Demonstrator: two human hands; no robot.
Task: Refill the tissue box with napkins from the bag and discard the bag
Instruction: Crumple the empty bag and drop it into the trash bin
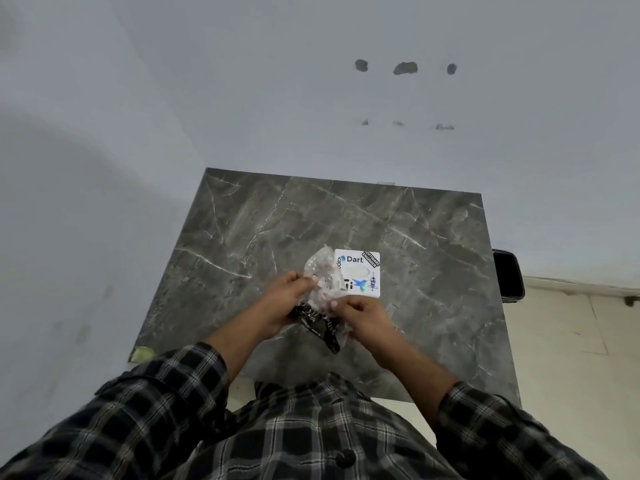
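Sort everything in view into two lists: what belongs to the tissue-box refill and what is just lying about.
Belongs to the job:
- white square tissue box with stickers, on the table
- crinkled clear plastic bag with black print, held in both hands
- left hand and right hand, each with a grip on the bag

Just there:
- grey marble-patterned table
- black object past the table's right edge

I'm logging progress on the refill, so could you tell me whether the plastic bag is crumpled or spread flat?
Crumpled: the plastic bag is bunched between the left hand and right hand, beside the tissue box.
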